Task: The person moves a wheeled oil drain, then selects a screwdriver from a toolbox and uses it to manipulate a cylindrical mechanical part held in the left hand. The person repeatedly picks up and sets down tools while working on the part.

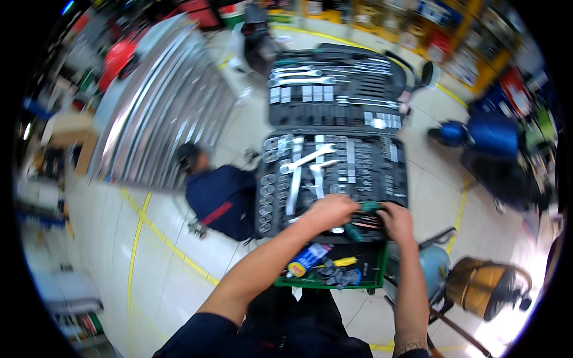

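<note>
An open black tool case [336,127] lies in front of me, with wrenches, sockets and bits in its moulded slots. Over the near right part of its lower half, my left hand [334,210] and my right hand [395,221] are closed on opposite ends of a green-handled tool [370,206]; blur and fingers hide its kind. Another green handle [353,232] lies just below, between the hands. Loose combination wrenches [309,159] rest across the sockets [267,197], left of the middle. A shorter open-ended wrench [317,178] lies near them.
Under the case is a green-edged tray [377,277] with a blue spray can [308,260] and a yellow-handled tool [345,261]. A person in dark clothing [222,200] is at the left, beside a large metal drawer cabinet [167,101]. A brown-and-black canister vacuum [486,286] stands right.
</note>
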Tool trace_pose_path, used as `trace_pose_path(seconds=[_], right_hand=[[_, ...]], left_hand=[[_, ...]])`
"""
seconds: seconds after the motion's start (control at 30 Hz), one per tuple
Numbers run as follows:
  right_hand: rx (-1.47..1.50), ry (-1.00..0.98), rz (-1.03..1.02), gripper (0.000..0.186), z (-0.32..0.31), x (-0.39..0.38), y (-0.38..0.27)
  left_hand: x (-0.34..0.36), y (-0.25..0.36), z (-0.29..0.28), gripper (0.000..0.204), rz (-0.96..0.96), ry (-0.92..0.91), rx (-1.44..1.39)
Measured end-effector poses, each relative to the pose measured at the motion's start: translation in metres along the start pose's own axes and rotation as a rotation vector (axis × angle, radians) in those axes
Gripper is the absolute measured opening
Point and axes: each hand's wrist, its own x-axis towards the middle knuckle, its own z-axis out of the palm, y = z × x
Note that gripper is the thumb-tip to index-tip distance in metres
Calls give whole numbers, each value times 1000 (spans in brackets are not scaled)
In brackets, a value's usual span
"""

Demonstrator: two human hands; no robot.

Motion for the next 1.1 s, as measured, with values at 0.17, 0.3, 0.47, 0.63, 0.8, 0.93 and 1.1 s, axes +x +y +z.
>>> trace_pose_path(seconds=[0.17, 0.3, 0.47, 0.63, 0.8, 0.93, 1.1], right_hand=[[79, -4, 35, 22, 3, 1, 20], [98, 0, 60, 18, 3, 8, 59], [42, 48, 163, 43, -26, 3, 34], [56, 511, -96, 40, 10, -91, -169], [384, -366, -20, 50, 248, -183, -346], [611, -990, 205, 59, 448, -226, -401], [734, -1388, 638, 60, 629, -284, -435]], left_hand=[[-3, 5, -12, 15, 58, 86, 15], [-17, -2, -28, 14, 98, 164, -12], [-63, -11, -59, 13, 155, 412, -210], [-241, -5, -45, 13, 66, 579, -587], [-467, -45, 21, 20, -277, 388, -810], [-640, -115, 127, 14, -777, 481, -1258], [-788, -184, 166, 13, -1092, 630, -1243]])
